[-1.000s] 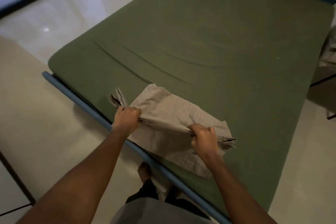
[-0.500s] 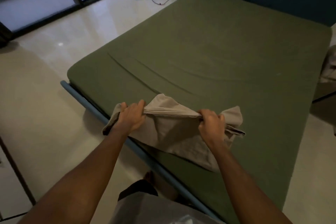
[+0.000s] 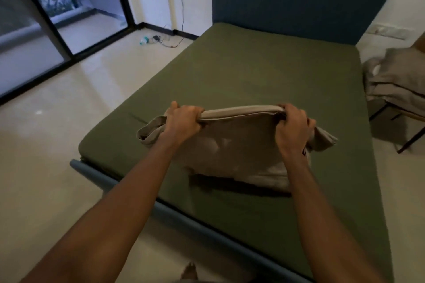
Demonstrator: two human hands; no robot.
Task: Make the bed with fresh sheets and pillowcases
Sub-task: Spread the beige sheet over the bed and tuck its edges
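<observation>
So I've got the beige folded cloth (image 3: pixel 236 145) up off the bed, over the foot end of the green fitted sheet (image 3: pixel 264 71). My left hand (image 3: pixel 184 122) and right hand (image 3: pixel 292 126) each have their fingers curled tight round its top edge, which runs pretty much straight between them. That edge shows a few stacked layers. The loose ends flop out past both fists, and the rest hangs down with a dark shadow under it on the green. Can't tell if it's a sheet or a pillowcase tbh.

The green sheet looks mostly smooth, with one crease near the left corner. There's a blue headboard (image 3: pixel 299 0) at the far end and a blue frame rail (image 3: pixel 207 225) close to me. On the right, more beige linen (image 3: pixel 395 82) is heaped on a chair (image 3: pixel 411 138) just beside the bed. A charger cable (image 3: pixel 161 40) sits on the floor by the glass door (image 3: pixel 57 18).
</observation>
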